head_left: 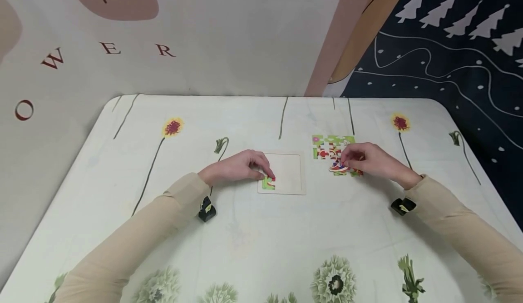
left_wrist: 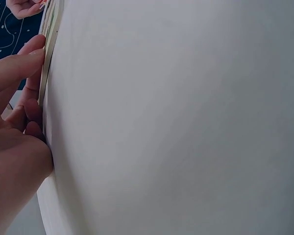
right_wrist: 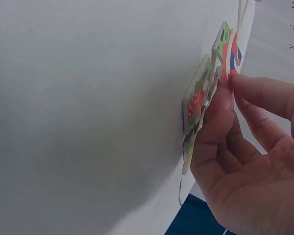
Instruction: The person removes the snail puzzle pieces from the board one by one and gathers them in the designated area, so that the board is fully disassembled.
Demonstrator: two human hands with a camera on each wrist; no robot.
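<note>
A shallow wooden puzzle tray (head_left: 290, 173) lies flat mid-table, with one green-and-red jigsaw piece (head_left: 268, 184) in its lower left corner. My left hand (head_left: 243, 166) rests at the tray's left side, fingertips on the tray beside that piece. In the left wrist view its loosely bent fingers (left_wrist: 19, 66) touch the tray's edge. My right hand (head_left: 373, 160) pinches a jigsaw piece (right_wrist: 229, 54) with red, blue and green print between thumb and fingertips. The held piece is tilted over a cluster of loose puzzle pieces (head_left: 320, 140), partly hidden by this hand.
A white cloth with printed flowers (head_left: 172, 126) covers the table (head_left: 245, 239). Behind it hangs a pale cloth (head_left: 245, 44) with large letters, beside a dark one with white trees (head_left: 441, 35). Black cameras (head_left: 207, 210) are strapped to both wrists.
</note>
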